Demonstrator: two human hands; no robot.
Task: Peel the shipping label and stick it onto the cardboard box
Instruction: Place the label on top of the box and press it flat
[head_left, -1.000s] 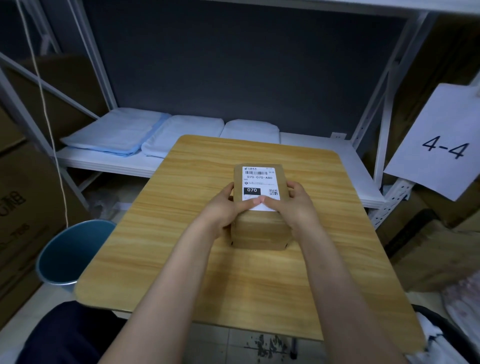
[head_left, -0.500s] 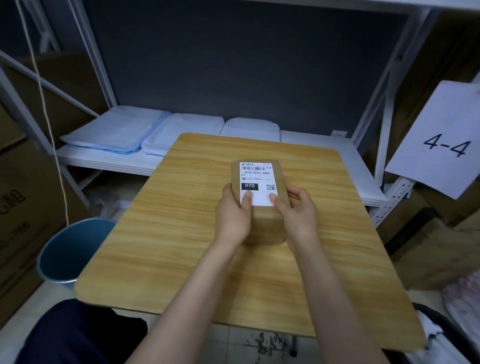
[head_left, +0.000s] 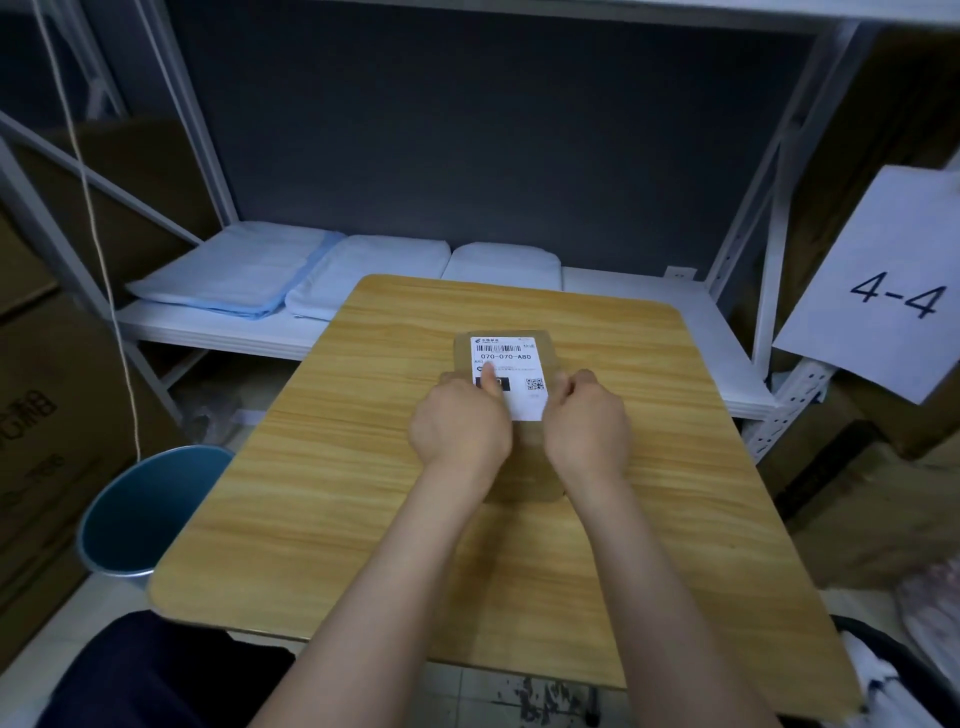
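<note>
A small brown cardboard box (head_left: 525, 462) lies on the wooden table (head_left: 363, 415), slightly right of centre. A white shipping label (head_left: 511, 358) with a barcode and QR code lies flat on the box's top. My left hand (head_left: 460, 428) holds the box's left side, and its thumb presses on the label's left part. My right hand (head_left: 587, 423) grips the box's right edge with curled fingers beside the label. Both hands cover the label's near end and part of the box.
A blue bin (head_left: 140, 509) stands on the floor left of the table. Behind the table a white shelf (head_left: 649, 296) carries folded pale cloths (head_left: 244, 275). A paper sign reading 4-4 (head_left: 888, 291) hangs at the right. Cardboard cartons (head_left: 47, 415) flank both sides.
Both hands have slid forward along the box. My left thumb has moved up the label from its near edge towards the middle. The box lies a little farther from me.
</note>
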